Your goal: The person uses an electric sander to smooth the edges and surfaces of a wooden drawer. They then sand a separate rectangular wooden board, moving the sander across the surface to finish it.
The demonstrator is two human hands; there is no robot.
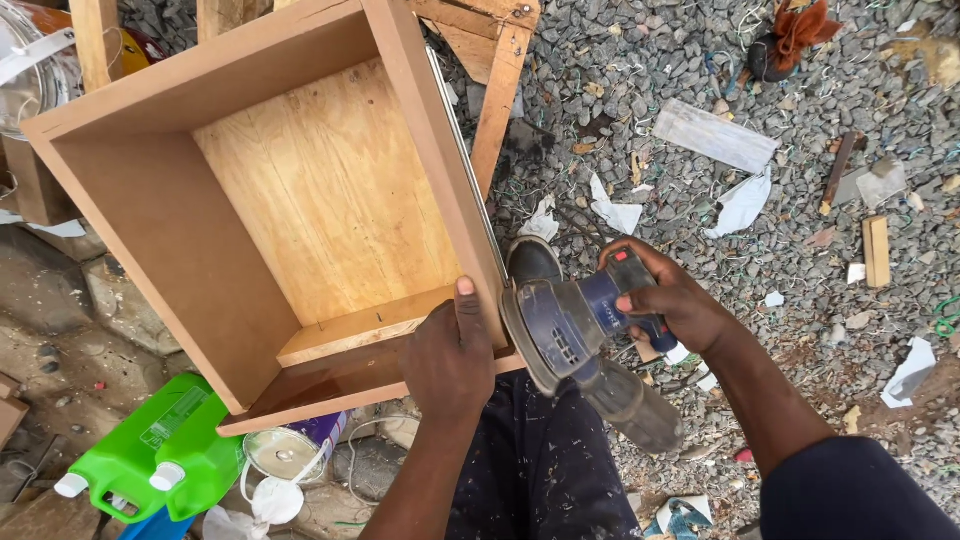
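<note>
A brown wooden drawer box (160,215) with a pale plywood bottom stands tilted in front of me. My left hand (448,355) grips its near right corner, thumb up along the side panel. My right hand (668,298) holds a blue and grey electric sander (565,325) by its handle. The sander's round pad presses flat against the outer face of the drawer's right side. A grey dust bag (632,405) hangs from the back of the sander, over my dark trousers.
Grey gravel with paper scraps and wood offcuts (876,250) covers the ground to the right. A green plastic jug (150,450) and an open tin (280,452) sit at lower left. A wooden frame (497,80) stands behind the drawer.
</note>
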